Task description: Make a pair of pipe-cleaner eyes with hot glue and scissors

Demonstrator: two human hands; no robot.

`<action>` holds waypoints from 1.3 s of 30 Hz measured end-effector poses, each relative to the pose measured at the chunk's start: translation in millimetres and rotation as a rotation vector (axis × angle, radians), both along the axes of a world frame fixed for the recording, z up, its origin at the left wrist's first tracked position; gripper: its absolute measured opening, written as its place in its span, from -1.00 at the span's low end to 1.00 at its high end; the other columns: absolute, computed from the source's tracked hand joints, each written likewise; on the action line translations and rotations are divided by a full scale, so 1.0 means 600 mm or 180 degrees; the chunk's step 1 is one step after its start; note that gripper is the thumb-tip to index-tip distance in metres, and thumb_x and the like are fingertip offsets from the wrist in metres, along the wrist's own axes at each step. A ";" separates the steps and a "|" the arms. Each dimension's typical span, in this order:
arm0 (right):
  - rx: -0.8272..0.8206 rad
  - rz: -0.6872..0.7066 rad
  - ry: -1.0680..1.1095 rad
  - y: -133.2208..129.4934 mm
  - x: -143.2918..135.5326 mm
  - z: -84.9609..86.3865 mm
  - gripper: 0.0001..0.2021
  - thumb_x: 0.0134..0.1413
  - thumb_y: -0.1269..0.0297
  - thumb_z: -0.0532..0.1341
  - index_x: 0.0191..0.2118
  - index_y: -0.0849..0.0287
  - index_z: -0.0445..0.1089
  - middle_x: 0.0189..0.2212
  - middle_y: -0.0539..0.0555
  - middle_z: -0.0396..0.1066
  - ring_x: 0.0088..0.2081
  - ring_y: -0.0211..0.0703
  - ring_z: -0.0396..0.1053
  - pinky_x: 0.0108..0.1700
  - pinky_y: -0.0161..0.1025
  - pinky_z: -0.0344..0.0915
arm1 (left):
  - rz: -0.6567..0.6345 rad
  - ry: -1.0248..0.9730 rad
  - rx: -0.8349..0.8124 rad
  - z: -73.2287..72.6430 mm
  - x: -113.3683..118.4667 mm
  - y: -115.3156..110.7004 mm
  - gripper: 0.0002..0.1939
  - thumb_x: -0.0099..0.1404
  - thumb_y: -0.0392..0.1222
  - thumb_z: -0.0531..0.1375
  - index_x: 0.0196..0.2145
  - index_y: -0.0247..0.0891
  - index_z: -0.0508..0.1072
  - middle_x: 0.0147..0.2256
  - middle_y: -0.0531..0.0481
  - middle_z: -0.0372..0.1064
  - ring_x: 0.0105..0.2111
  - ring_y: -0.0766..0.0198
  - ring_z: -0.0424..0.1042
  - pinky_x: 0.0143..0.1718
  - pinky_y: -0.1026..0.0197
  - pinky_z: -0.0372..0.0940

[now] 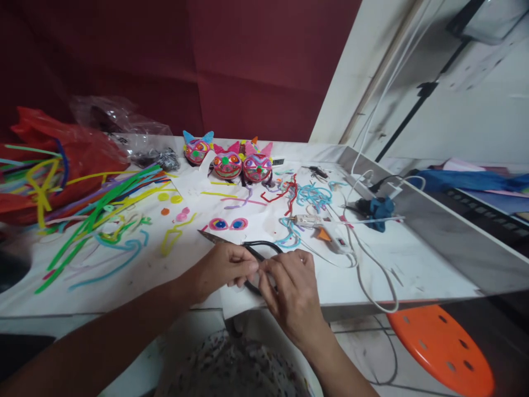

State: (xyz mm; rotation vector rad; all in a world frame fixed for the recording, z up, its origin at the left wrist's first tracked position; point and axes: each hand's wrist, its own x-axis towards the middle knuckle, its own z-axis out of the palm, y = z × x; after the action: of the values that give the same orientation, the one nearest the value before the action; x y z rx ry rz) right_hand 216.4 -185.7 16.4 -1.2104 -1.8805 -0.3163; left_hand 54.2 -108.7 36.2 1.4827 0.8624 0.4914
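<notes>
My left hand (231,266) and my right hand (289,278) meet fingertip to fingertip near the table's front edge. Both are closed in a pinch, and whatever sits between the fingertips is too small to make out. Under them lies a pair of scissors (212,237) with black handles, its blades pointing left. Just beyond the blades is a pair of pink eye shapes (228,224) with blue centres. Farther back stand several colourful animal heads (227,164) with fuzzy ears.
Green and other coloured pipe cleaners (99,207) spread over the left side, beside a red plastic bag (61,143). Blue curled pieces (314,194) and a glue gun (334,237) with a looping white cable lie right. An orange stool (442,347) stands below the table.
</notes>
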 end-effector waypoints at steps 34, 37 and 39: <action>-0.0897 -0.0047 -0.0027 0.037 0.037 -0.042 -0.88 0.22 0.43 0.22 -0.17 0.17 0.49 -0.23 0.16 0.53 -0.22 0.01 0.44 -0.18 -0.10 0.31 | 0.1271 -0.0235 0.0315 0.002 -0.042 0.127 -0.77 -0.07 -0.07 0.33 -0.50 -0.31 0.53 -0.64 0.09 0.31 -0.64 0.45 0.16 -0.62 0.37 0.00; -0.1020 -0.0011 -0.0100 0.038 0.040 -0.042 -0.87 0.21 0.45 0.23 -0.17 0.17 0.49 -0.22 0.15 0.53 -0.21 0.01 0.45 -0.17 -0.10 0.33 | 0.1491 -0.0234 0.0371 -0.007 -0.048 0.137 -0.75 -0.10 -0.06 0.35 -0.50 -0.31 0.54 -0.64 0.08 0.31 -0.63 0.44 0.17 -0.62 0.37 0.00; -0.1022 -0.0106 -0.0113 0.041 0.052 -0.041 -0.87 0.22 0.46 0.22 -0.17 0.17 0.49 -0.25 0.13 0.54 -0.23 0.00 0.46 -0.17 -0.11 0.34 | 0.1574 -0.0189 0.0344 -0.011 -0.051 0.140 -0.72 -0.12 -0.04 0.35 -0.49 -0.32 0.55 -0.66 0.08 0.29 -0.64 0.44 0.16 -0.63 0.37 0.00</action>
State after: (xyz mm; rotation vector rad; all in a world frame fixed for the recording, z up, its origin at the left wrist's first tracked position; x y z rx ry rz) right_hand 247.7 -161.1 -8.2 -1.4568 -1.9959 -0.0530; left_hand 23.7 -24.8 29.8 1.3391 1.1747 0.9545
